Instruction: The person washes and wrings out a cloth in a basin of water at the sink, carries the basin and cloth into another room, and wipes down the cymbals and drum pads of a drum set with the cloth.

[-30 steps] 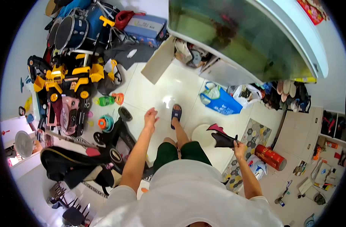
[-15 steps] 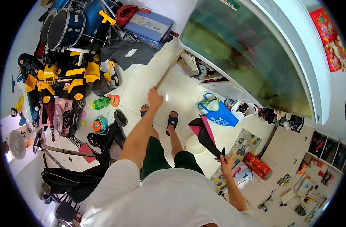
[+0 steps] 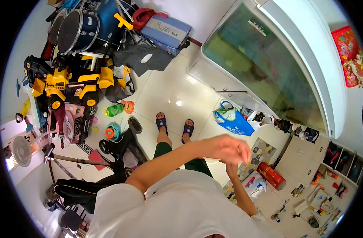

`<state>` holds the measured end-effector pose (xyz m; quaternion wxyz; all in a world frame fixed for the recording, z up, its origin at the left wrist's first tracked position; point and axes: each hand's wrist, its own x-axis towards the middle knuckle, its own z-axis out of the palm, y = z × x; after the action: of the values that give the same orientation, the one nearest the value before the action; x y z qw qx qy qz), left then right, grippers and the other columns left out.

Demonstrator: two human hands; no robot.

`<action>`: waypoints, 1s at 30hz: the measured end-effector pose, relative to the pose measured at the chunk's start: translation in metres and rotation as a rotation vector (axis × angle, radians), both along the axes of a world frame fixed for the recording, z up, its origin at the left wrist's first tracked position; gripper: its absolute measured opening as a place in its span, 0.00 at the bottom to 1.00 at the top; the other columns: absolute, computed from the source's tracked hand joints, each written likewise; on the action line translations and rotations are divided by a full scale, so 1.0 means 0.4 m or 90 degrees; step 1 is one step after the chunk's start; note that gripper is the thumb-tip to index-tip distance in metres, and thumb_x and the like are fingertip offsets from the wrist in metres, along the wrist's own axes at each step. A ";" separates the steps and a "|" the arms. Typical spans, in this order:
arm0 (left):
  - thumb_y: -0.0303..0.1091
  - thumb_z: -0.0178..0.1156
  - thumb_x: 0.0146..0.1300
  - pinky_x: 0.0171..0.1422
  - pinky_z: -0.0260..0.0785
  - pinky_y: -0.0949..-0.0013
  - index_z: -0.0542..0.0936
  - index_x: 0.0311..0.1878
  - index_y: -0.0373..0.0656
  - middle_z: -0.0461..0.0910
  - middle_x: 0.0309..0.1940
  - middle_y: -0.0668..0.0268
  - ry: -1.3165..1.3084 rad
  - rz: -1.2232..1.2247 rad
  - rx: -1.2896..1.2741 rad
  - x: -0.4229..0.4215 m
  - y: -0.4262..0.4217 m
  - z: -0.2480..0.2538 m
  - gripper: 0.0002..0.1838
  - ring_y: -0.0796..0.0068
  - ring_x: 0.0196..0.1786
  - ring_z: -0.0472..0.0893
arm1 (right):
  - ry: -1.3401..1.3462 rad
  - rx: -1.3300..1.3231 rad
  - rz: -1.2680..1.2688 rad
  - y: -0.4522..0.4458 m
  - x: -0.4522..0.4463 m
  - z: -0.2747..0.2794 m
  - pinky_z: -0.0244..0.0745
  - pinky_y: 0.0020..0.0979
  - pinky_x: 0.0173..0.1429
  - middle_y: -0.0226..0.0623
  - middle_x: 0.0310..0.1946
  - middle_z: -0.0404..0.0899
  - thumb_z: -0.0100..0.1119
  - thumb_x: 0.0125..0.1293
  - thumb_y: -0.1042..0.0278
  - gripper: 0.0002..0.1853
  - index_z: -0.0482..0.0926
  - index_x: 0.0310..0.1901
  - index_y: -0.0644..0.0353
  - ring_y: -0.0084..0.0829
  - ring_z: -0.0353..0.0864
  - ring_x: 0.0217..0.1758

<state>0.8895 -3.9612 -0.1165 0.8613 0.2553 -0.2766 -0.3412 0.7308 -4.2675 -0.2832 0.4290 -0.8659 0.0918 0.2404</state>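
Note:
My left hand [image 3: 230,149] reaches across my body to the right, a little blurred, with its fingers loosely bent and apart and nothing seen in them. Just below it is my right hand [image 3: 230,168], mostly covered by the left one, so its grip cannot be made out. The black and pink item is hidden from view. A white round stool [image 3: 218,173] shows in part beneath the hands. Under the fish tank [image 3: 265,67], the cabinet door [image 3: 213,75] is closed.
A blue bag [image 3: 235,122] stands right of my sandalled feet. Toy trucks [image 3: 57,83], a green bottle [image 3: 114,110] and a black scooter [image 3: 124,146] are on the left. A red cylinder [image 3: 271,175] lies near the patterned mat [image 3: 261,154] on the right.
The cabinet door has swung from open to closed. My left hand has left it and come across to my right hand. The black and pink item has gone out of sight.

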 end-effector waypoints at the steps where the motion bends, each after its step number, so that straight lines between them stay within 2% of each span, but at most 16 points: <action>1: 0.27 0.55 0.65 0.58 0.65 0.63 0.76 0.42 0.39 0.73 0.49 0.59 -0.013 -0.016 -0.076 -0.020 0.045 0.076 0.05 0.65 0.54 0.72 | 0.028 0.056 -0.029 0.031 0.017 0.022 0.73 0.26 0.38 0.37 0.31 0.82 0.51 0.70 0.62 0.15 0.78 0.41 0.68 0.23 0.80 0.32; 2: 0.29 0.53 0.64 0.55 0.65 0.57 0.76 0.44 0.38 0.73 0.49 0.55 -0.051 0.007 -0.253 -0.038 0.074 0.163 0.08 0.57 0.53 0.72 | 0.056 0.111 -0.059 0.066 0.036 0.043 0.73 0.25 0.38 0.36 0.31 0.82 0.51 0.70 0.61 0.15 0.79 0.42 0.67 0.22 0.80 0.31; 3: 0.32 0.52 0.65 0.54 0.65 0.54 0.77 0.43 0.38 0.72 0.50 0.53 -0.107 0.017 -0.270 -0.047 0.111 0.243 0.09 0.56 0.53 0.72 | 0.083 0.167 -0.087 0.098 0.057 0.065 0.73 0.24 0.37 0.36 0.30 0.82 0.51 0.70 0.61 0.15 0.79 0.42 0.66 0.22 0.80 0.31; 4: 0.34 0.51 0.65 0.54 0.66 0.52 0.77 0.42 0.38 0.72 0.50 0.51 -0.164 0.027 -0.286 -0.058 0.146 0.308 0.11 0.54 0.52 0.73 | 0.084 0.153 -0.071 0.107 0.068 0.058 0.72 0.23 0.38 0.33 0.28 0.82 0.51 0.70 0.61 0.15 0.79 0.41 0.66 0.21 0.79 0.31; 6: 0.30 0.55 0.62 0.62 0.60 0.53 0.77 0.49 0.35 0.72 0.53 0.51 -0.178 0.066 -0.292 -0.091 0.198 0.393 0.14 0.54 0.56 0.71 | 0.063 0.126 -0.014 0.137 0.101 0.065 0.74 0.24 0.40 0.34 0.30 0.81 0.50 0.70 0.62 0.15 0.79 0.41 0.68 0.24 0.82 0.33; 7: 0.30 0.54 0.62 0.59 0.63 0.55 0.78 0.48 0.35 0.74 0.51 0.51 -0.182 0.127 -0.288 -0.113 0.195 0.409 0.14 0.55 0.54 0.72 | 0.053 0.111 0.014 0.156 0.120 0.070 0.75 0.25 0.41 0.35 0.31 0.81 0.50 0.70 0.63 0.15 0.78 0.41 0.70 0.25 0.83 0.35; 8: 0.30 0.52 0.61 0.56 0.65 0.56 0.78 0.48 0.35 0.76 0.49 0.52 -0.187 0.189 -0.286 -0.139 0.186 0.425 0.14 0.55 0.51 0.74 | 0.059 0.168 -0.040 0.182 0.134 0.078 0.75 0.24 0.41 0.35 0.30 0.81 0.51 0.70 0.62 0.15 0.79 0.40 0.69 0.24 0.83 0.34; 10: 0.29 0.51 0.60 0.55 0.67 0.58 0.79 0.48 0.33 0.77 0.49 0.53 -0.221 0.237 -0.280 -0.156 0.205 0.438 0.16 0.55 0.50 0.74 | 0.038 0.157 -0.018 0.204 0.168 0.065 0.74 0.24 0.41 0.34 0.30 0.82 0.51 0.70 0.62 0.15 0.79 0.40 0.68 0.24 0.83 0.34; 13: 0.25 0.52 0.57 0.57 0.65 0.59 0.78 0.49 0.30 0.76 0.52 0.53 -0.288 0.174 -0.241 -0.158 0.294 0.454 0.17 0.54 0.53 0.71 | 0.017 0.167 -0.031 0.263 0.204 0.101 0.74 0.24 0.41 0.34 0.31 0.82 0.51 0.70 0.61 0.15 0.79 0.40 0.67 0.24 0.82 0.33; 18: 0.25 0.51 0.58 0.57 0.66 0.59 0.78 0.47 0.28 0.76 0.50 0.50 -0.346 0.085 -0.152 -0.147 0.430 0.515 0.16 0.53 0.52 0.72 | -0.057 0.191 -0.071 0.360 0.258 0.137 0.74 0.24 0.40 0.33 0.31 0.83 0.50 0.71 0.59 0.16 0.80 0.40 0.66 0.23 0.82 0.31; 21: 0.25 0.51 0.58 0.56 0.67 0.58 0.78 0.47 0.27 0.75 0.50 0.49 -0.316 0.195 -0.194 -0.196 0.438 0.497 0.15 0.52 0.52 0.72 | -0.107 0.257 -0.152 0.446 0.284 0.183 0.75 0.25 0.39 0.33 0.31 0.82 0.51 0.70 0.59 0.16 0.80 0.38 0.65 0.24 0.82 0.30; 23: 0.25 0.51 0.58 0.56 0.67 0.57 0.78 0.47 0.26 0.75 0.50 0.49 -0.311 0.199 -0.199 -0.199 0.464 0.496 0.15 0.51 0.52 0.72 | -0.128 0.276 -0.171 0.490 0.303 0.214 0.75 0.25 0.38 0.33 0.31 0.82 0.51 0.70 0.58 0.17 0.80 0.37 0.66 0.25 0.82 0.30; 25: 0.25 0.50 0.58 0.55 0.68 0.57 0.77 0.47 0.26 0.75 0.50 0.48 -0.335 0.102 -0.145 -0.167 0.537 0.518 0.16 0.50 0.52 0.73 | -0.141 0.296 -0.183 0.542 0.319 0.255 0.75 0.24 0.39 0.34 0.33 0.82 0.50 0.71 0.60 0.17 0.80 0.41 0.67 0.24 0.82 0.31; 27: 0.25 0.50 0.58 0.55 0.68 0.57 0.77 0.48 0.26 0.74 0.51 0.48 -0.322 0.193 -0.214 -0.183 0.546 0.497 0.16 0.49 0.52 0.73 | -0.154 0.310 -0.185 0.595 0.330 0.288 0.75 0.24 0.39 0.34 0.34 0.83 0.49 0.71 0.60 0.17 0.80 0.42 0.68 0.25 0.81 0.31; 30: 0.24 0.50 0.58 0.57 0.67 0.56 0.75 0.50 0.25 0.72 0.53 0.47 -0.256 0.228 -0.271 -0.191 0.556 0.492 0.18 0.49 0.53 0.72 | -0.165 0.322 -0.171 0.677 0.358 0.333 0.74 0.24 0.40 0.34 0.34 0.83 0.50 0.71 0.61 0.17 0.81 0.42 0.68 0.24 0.81 0.31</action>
<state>0.8130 -3.7390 0.0801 0.8700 0.1762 -0.4563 -0.0618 0.8741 -3.9966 -0.1500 0.6667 -0.7353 0.0872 0.0848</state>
